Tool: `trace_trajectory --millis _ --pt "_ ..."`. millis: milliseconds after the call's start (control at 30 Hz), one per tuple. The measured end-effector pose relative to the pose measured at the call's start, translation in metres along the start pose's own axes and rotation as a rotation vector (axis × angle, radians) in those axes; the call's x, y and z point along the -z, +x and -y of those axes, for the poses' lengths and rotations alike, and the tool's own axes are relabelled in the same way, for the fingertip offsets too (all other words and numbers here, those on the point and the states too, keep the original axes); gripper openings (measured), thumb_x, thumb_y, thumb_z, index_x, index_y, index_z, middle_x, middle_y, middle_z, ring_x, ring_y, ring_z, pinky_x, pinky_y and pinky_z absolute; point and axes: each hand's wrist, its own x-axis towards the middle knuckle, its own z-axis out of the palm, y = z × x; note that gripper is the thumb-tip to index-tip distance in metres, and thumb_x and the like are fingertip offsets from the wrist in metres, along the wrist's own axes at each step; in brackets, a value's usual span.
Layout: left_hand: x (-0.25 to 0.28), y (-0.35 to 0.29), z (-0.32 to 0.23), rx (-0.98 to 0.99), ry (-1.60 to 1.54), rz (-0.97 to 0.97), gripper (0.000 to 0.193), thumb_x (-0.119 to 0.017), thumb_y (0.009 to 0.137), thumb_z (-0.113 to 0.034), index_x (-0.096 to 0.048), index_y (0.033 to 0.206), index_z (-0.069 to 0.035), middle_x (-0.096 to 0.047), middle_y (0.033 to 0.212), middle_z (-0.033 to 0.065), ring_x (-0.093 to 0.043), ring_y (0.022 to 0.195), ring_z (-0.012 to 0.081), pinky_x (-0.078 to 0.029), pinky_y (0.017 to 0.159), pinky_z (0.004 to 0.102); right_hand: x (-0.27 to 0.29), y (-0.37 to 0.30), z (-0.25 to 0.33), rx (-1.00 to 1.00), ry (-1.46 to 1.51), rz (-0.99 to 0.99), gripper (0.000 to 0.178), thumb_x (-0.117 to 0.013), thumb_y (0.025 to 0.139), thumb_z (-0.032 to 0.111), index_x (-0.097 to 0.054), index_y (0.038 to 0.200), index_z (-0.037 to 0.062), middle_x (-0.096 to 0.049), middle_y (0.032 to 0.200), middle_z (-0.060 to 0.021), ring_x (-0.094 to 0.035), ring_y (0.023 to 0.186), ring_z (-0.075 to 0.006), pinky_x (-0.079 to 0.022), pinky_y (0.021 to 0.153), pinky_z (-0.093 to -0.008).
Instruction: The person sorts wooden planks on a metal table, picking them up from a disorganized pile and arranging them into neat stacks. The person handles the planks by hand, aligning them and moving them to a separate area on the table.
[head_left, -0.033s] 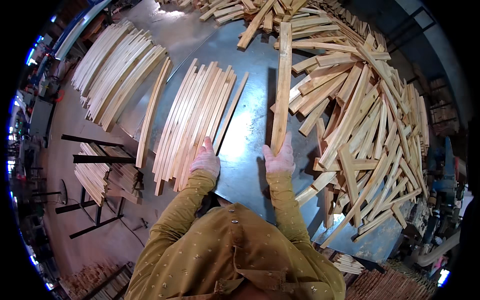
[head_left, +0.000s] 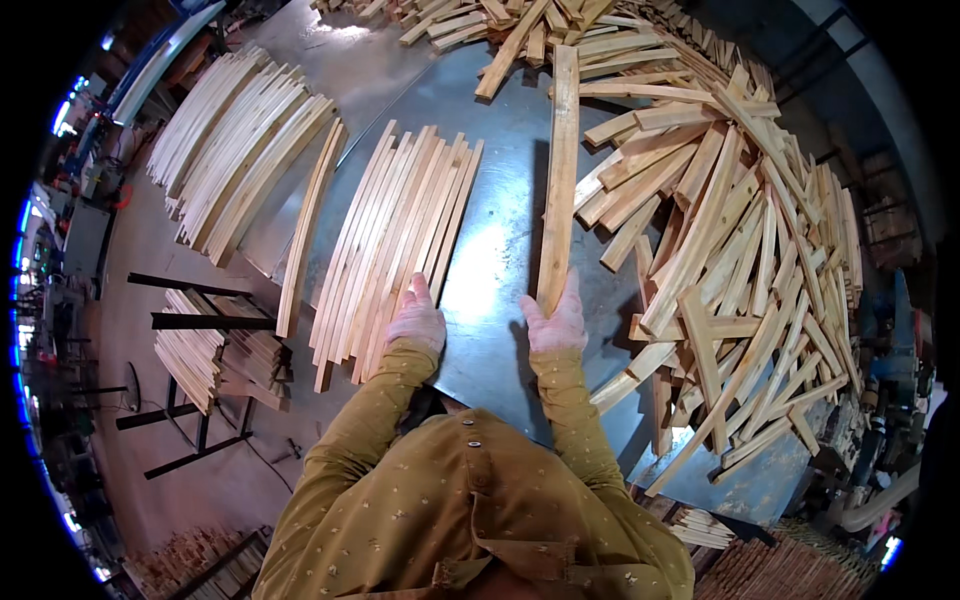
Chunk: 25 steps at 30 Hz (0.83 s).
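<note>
My right hand [head_left: 556, 318] grips the near end of a long wooden strip [head_left: 562, 170], its thumb on the left side and its fingers on the right. The strip points away from me, its far end reaching the loose pile. My left hand [head_left: 417, 318] rests at the near right end of a row of wooden strips [head_left: 385, 235] laid side by side. Its fingers are stretched forward along the row, holding nothing that I can see. The row's rightmost strip [head_left: 462, 215] lies against its neighbours.
A large jumbled pile of wooden strips [head_left: 730, 240] covers the right of the metal table [head_left: 490, 340]. At the left lie a single strip [head_left: 308, 230] and another neat row [head_left: 240, 140]. A black metal frame [head_left: 210, 322] with stacked strips stands beside the table.
The row's rightmost strip has moved left, closing the gap to the other strips. My right hand still holds its strip, which has tilted very slightly.
</note>
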Motion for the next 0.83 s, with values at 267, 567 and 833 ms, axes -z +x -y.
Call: trace_trajectory --millis 267,567,833 --pt "-0.052 0.045 0.028 -0.321 0.478 -0.523 0.062 -0.048 0.093 -0.021 -0.025 0.15 -0.009 -0.022 0.155 0.0232 -0.03 0.14 0.0407 -0.017 0.116 0.0535 0.046 -0.051 0.002 0.145 0.108 -0.072 0.064 -0.066 0.09 0.023 -0.038 0.142 -0.0039 -0.057 0.127 -0.0244 -0.06 0.112 -0.0355 -0.048 0.095 -0.0373" --pt "-0.056 -0.016 -0.115 -0.822 -0.522 -0.017 0.067 -0.07 0.084 -0.017 -0.04 0.141 -0.001 -0.049 0.136 0.0227 -0.052 0.122 0.0356 -0.043 0.103 0.0403 0.182 -0.19 -0.07 -0.136 0.421 -0.884 0.039 -0.053 0.091 0.013 -0.051 0.125 -0.0049 -0.06 0.094 -0.0052 -0.056 0.081 -0.0128 -0.049 0.073 -0.0287" --pt "-0.049 -0.097 -0.281 -1.619 -0.363 -0.173 0.069 -0.067 0.091 -0.026 -0.034 0.146 -0.002 -0.037 0.148 0.0167 -0.044 0.13 0.033 -0.036 0.108 0.0427 0.269 -0.424 -0.31 -1.133 0.184 -1.477 0.041 -0.058 0.094 0.025 -0.051 0.13 0.0055 -0.064 0.118 -0.0154 -0.064 0.101 -0.0315 -0.05 0.089 -0.0358"
